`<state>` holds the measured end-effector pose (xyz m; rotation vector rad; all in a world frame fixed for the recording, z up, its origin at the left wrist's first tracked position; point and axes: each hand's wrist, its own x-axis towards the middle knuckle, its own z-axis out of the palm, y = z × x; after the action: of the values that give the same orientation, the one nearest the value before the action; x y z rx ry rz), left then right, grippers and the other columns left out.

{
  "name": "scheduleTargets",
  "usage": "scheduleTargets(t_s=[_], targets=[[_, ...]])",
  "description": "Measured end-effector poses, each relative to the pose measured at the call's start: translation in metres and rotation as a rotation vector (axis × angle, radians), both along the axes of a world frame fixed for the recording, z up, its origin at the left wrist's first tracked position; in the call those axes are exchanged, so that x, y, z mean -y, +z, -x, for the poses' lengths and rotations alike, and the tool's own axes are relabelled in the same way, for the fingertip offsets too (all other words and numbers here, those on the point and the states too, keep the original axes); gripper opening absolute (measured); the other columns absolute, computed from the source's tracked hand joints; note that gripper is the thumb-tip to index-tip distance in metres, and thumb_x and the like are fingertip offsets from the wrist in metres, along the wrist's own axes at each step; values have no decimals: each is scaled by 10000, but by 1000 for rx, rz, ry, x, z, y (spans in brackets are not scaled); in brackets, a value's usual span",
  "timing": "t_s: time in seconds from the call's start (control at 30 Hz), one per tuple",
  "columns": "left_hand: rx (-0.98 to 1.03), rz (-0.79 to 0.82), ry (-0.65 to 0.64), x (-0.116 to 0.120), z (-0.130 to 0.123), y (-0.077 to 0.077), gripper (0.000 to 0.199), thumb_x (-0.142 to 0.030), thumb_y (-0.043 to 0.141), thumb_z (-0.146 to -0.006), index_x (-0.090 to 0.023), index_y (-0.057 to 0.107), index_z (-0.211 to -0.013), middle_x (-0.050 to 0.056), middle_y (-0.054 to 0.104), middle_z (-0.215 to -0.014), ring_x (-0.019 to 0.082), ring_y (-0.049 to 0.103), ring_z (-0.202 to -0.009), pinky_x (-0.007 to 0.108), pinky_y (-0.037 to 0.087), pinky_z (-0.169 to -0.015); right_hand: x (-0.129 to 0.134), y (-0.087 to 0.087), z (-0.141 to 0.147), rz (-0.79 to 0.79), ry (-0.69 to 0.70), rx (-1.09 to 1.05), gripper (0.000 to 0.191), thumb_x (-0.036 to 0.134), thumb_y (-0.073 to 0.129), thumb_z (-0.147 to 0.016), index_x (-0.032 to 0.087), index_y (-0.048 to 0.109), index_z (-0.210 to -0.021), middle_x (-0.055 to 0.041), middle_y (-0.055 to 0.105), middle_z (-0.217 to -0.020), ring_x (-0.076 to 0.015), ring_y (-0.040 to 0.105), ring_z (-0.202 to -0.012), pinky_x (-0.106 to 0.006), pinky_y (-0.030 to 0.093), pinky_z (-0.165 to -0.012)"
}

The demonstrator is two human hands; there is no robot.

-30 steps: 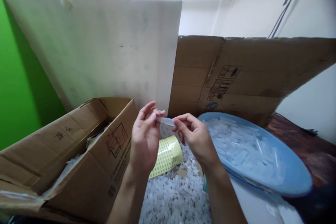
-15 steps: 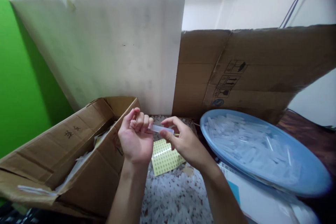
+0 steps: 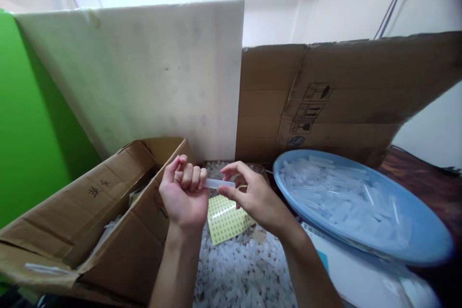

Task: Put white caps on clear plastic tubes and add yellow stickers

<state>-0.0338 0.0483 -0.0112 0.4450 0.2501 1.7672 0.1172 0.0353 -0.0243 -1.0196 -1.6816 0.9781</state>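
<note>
A slim, translucent plastic tube (image 3: pixel 219 184) points sideways between my two hands. Curled fingers of my left hand (image 3: pixel 185 192), palm up, grip its left end. Around the tube's right end is my right hand (image 3: pixel 252 197); its thumb lies along the lower edge, and the index finger arches above with a gap. Whether its other fingers touch the tube is hidden. Below the hands lies a yellow sheet (image 3: pixel 231 231) with rows of small round stickers, on top of many small whitish pieces (image 3: pixel 241 269).
An open cardboard box (image 3: pixel 133 231) stands on the left, with pale items inside. To the right, a blue basin (image 3: pixel 429 231) holds many clear tubes, above a white box (image 3: pixel 361 269). A white board (image 3: pixel 144 77) and a cardboard sheet (image 3: pixel 267 101) stand behind.
The tube has become more level. My right thumb has slid from over the tube to its lower edge. The camera view has shifted slightly.
</note>
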Motion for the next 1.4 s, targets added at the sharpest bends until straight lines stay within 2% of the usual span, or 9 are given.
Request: scheduleTargets(t_s=[0.17,0.33,0.47,0.6,0.7,0.97,1.1,1.2,1.4], targets=[[56,17,4,1,0,2,313,-197,434,-995,-155,579,-721,-97,176,-446,73,154,-397,217,254,-422,4,6,3,-151,-66,101,50,153,674,-900,202,665,-903,15,646,-813,-128,557,-733,-256,412,-671],[-43,-66,-100,8,0,8,383,-233,409,-1025,-163,562,-681,-102,121,-450,81,67,-402,246,204,-394,-2,-2,12,-37,-62,-6,473,388,436,-1062,181,502,-642,26,473,-545,-105,427,-526,-269,303,-533],[-26,-57,-59,8,1,8,387,-229,406,-1026,-169,542,-668,-101,107,-457,83,60,-406,243,193,-396,-2,-3,10,28,-6,-90,339,496,541,-1011,183,647,-938,8,623,-692,-116,514,-547,-250,382,-522],[57,-1,2,3,2,6,388,-223,400,-1020,-176,515,-653,-101,91,-464,85,49,-408,236,185,-391,5,2,8,-171,-90,6,257,187,787,-812,210,656,-1032,-14,682,-1025,-145,624,-880,-240,483,-741],[53,-11,3,4,2,8,399,-220,399,-1025,-176,511,-645,-103,87,-465,84,35,-410,235,184,-388,10,4,11,-194,-86,39,26,174,670,-905,193,653,-897,8,657,-826,-123,580,-750,-235,431,-662],[-142,-160,-135,17,-11,13,448,-236,369,-1038,-174,589,-652,-99,95,-438,85,36,-402,240,201,-393,-2,-5,17,103,70,-135,408,421,407,-1058,193,526,-741,52,432,-475,-93,368,-440,-249,281,-476],[-143,-114,-124,14,-12,12,433,-232,397,-1022,-178,579,-633,-98,103,-436,85,32,-410,243,191,-393,-1,-6,12,128,64,-149,350,523,491,-1022,195,547,-912,48,503,-590,-94,391,-492,-241,296,-493],[-82,-64,-53,11,-8,10,422,-230,408,-1015,-184,537,-616,-100,92,-443,86,16,-412,247,171,-386,5,-2,11,60,64,-38,231,378,676,-932,209,545,-1021,26,590,-794,-106,490,-638,-236,359,-572],[-32,-65,-57,12,-5,11,427,-230,393,-1025,-191,482,-609,-102,89,-450,89,11,-416,243,191,-385,9,0,21,-117,-33,55,138,157,615,-935,198,503,-866,31,589,-793,-120,532,-749,-248,385,-655]])
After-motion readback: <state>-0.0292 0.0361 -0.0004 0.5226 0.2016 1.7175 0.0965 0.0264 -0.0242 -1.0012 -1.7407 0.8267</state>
